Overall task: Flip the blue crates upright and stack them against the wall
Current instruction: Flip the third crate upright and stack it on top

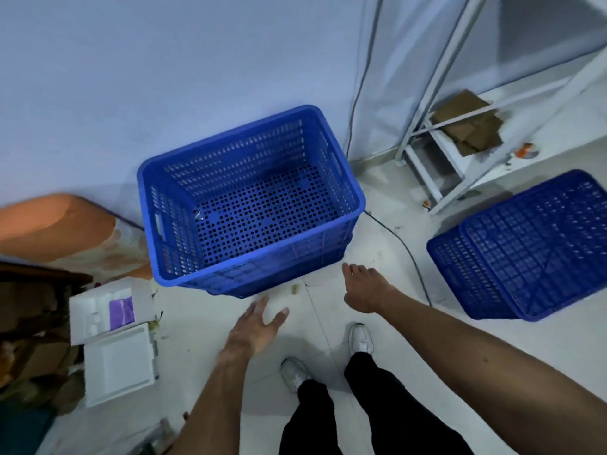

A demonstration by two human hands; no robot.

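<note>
Blue crate (251,205) sits upright by the wall (131,77), left hand (254,326) and right hand (364,287) empty, fingers loose.

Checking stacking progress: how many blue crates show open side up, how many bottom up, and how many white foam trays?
Blue perforated plastic crate, open side up: 1
Blue perforated plastic crate, bottom up: 1
White foam trays: 2
Total: 4
Any nested beneath cannot be told.

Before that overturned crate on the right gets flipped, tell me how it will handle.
The overturned crate is probably light for its size: its walls and base are perforated. The ribbed grid suggests it stays stiff. Flat-based and boxy, it should slide, not roll.
</note>
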